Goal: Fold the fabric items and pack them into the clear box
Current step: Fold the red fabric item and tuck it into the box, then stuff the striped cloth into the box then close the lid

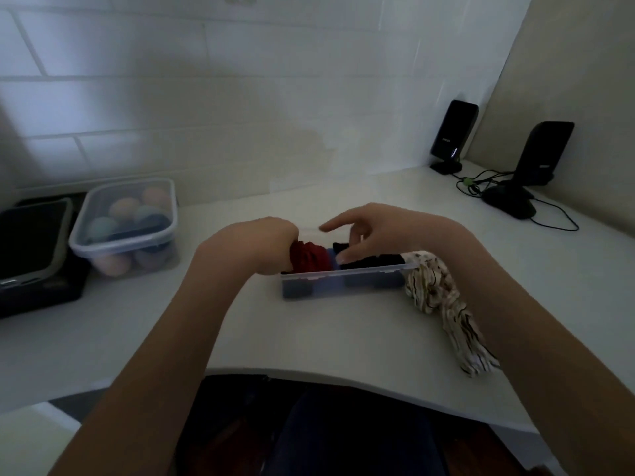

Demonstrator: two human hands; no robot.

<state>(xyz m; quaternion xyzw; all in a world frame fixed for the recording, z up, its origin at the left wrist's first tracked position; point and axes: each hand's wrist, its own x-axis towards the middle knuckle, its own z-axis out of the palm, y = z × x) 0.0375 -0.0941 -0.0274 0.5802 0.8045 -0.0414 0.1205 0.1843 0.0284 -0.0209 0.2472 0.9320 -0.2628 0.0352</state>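
A long clear box (343, 283) lies on the white counter (309, 338), its long axis running left to right. The left hand (264, 243) fingers grip red fabric (309, 257) at its left end; the right hand (374, 231) fingers, loosely spread, press black fabric (374, 261) inside.

White counter (343, 338): clear box (343, 286), cloth (443, 304)

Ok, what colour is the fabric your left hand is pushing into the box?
Dark red, gripped by the left hand; shows best in the head view.
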